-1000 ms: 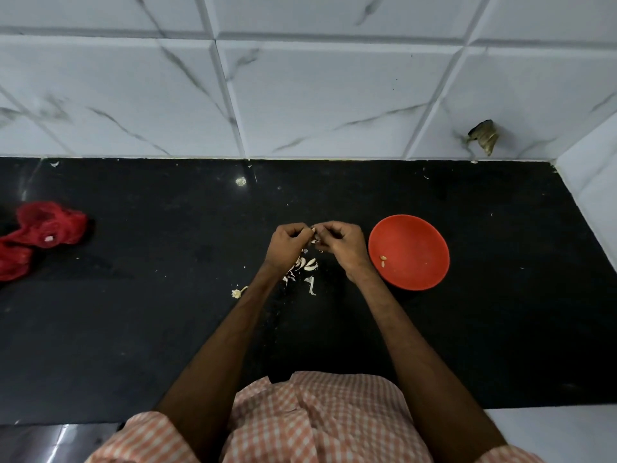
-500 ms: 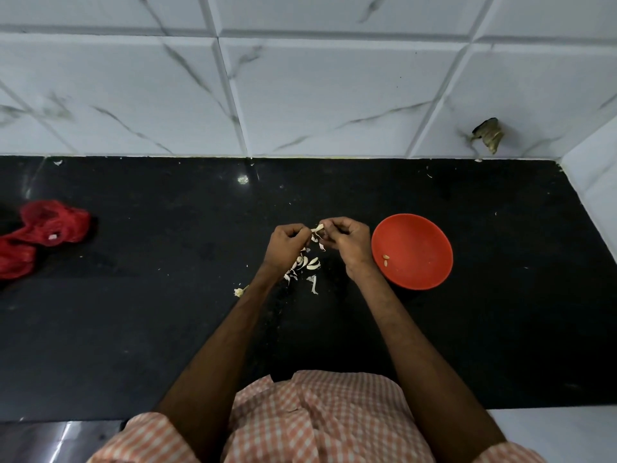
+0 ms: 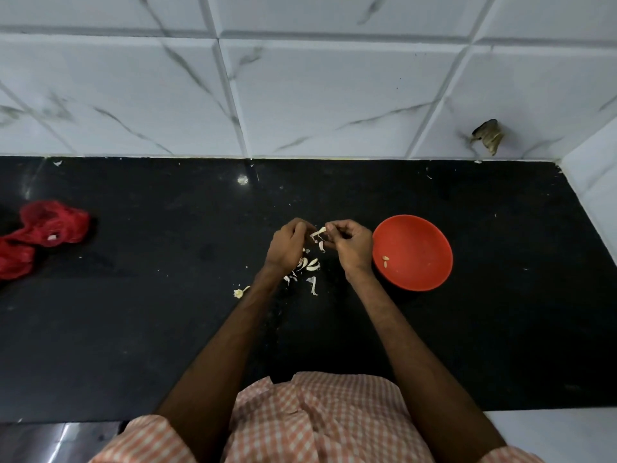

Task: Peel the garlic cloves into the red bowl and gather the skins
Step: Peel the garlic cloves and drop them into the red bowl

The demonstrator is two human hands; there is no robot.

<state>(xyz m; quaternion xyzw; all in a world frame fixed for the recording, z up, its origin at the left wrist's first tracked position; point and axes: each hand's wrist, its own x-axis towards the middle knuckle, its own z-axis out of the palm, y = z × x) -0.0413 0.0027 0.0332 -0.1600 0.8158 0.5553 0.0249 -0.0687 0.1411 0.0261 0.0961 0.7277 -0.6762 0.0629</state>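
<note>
Peeled further, papery curled skin (image 3: 318, 232) seems pinched by left hand (image 3: 287, 246) and right hand (image 3: 353, 246)

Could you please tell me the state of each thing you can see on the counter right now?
garlic clove, held between both hands, a strip of skin sticking out.
left hand, pinches the clove's left end.
right hand, pinches its right end.
red bowl, upright on the counter, holding peeled cloves.
garlic pile, loose under the hands.
red mesh bag, crumpled, far left.
</note>
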